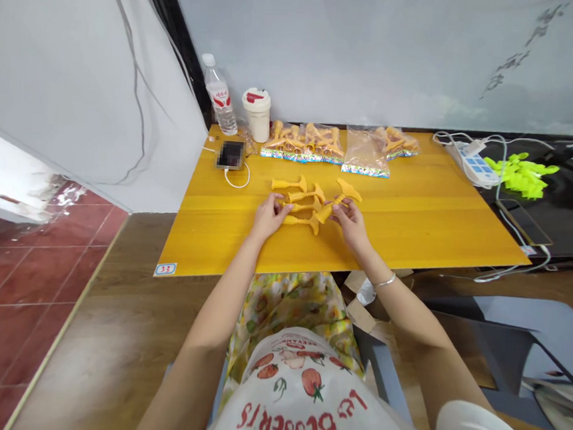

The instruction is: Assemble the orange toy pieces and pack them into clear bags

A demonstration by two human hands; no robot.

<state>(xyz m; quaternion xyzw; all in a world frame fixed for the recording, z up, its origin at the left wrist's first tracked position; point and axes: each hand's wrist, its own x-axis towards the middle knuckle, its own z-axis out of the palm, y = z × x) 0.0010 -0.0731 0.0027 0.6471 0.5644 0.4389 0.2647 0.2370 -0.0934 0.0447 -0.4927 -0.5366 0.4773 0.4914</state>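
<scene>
Several small yellow plastic hammer-shaped pieces (303, 184) lie roughly parallel on the yellow wooden table (225, 230), heads to the right. My left hand (269, 217) is at their handle ends, its thumb and fingers closed around one handle; the exact grip is partly hidden. My right hand (350, 224) pinches another yellow hammer-shaped piece (349, 190) by its ridged handle, slanted with its head away from me. The lower end of that handle is close to the heads of the lying pieces; I cannot tell whether they touch.
Along the back stand clear bags of yellow pieces (323, 142), a flatter clear bag (366, 154), a white cup (258, 115) and a water bottle (221, 99). A device with a white cable (239, 185) lies at left. Rightward are a power strip (474, 166) and bright green pieces (523, 175).
</scene>
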